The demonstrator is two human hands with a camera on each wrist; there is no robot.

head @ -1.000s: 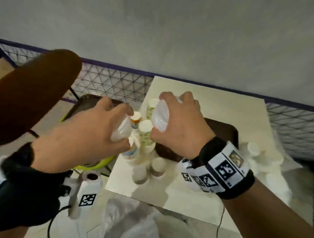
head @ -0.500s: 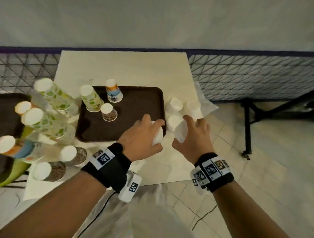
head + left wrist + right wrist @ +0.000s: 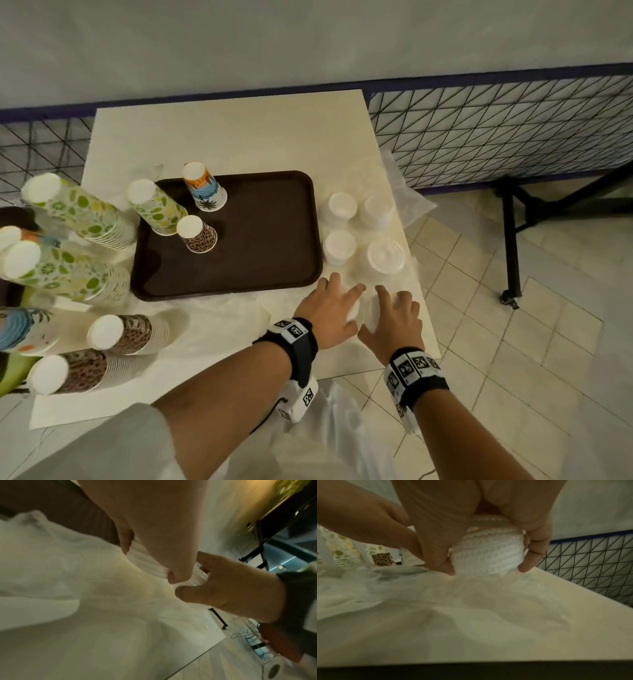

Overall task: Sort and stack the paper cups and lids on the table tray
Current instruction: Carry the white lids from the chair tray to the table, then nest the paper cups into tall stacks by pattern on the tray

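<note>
At the table's near right corner my left hand point(image 3: 334, 308) and right hand point(image 3: 394, 317) are side by side, each gripping a short stack of white lids. The right wrist view shows thumb and fingers curled round the ribbed lid stack point(image 3: 488, 553), its base on crinkled plastic. In the left wrist view my fingers wrap the other lid stack point(image 3: 147, 561). The brown tray point(image 3: 274, 274) lies just left of the hands. On it stand a green-patterned cup stack point(image 3: 157, 209), an orange-blue cup point(image 3: 203, 188) and a leopard-print cup point(image 3: 198, 234), all upside down.
Several more white lid stacks point(image 3: 339, 246) stand between the tray and the table's right edge. Long cup stacks, green-patterned point(image 3: 78, 212) and leopard-print point(image 3: 126, 330), lie on the left. A wire fence point(image 3: 496, 137) runs behind, and tiled floor drops off to the right.
My hands left the cup stacks on the left and moved to the near right corner, each carrying lids. They came down from beside the tray edge to the table.
</note>
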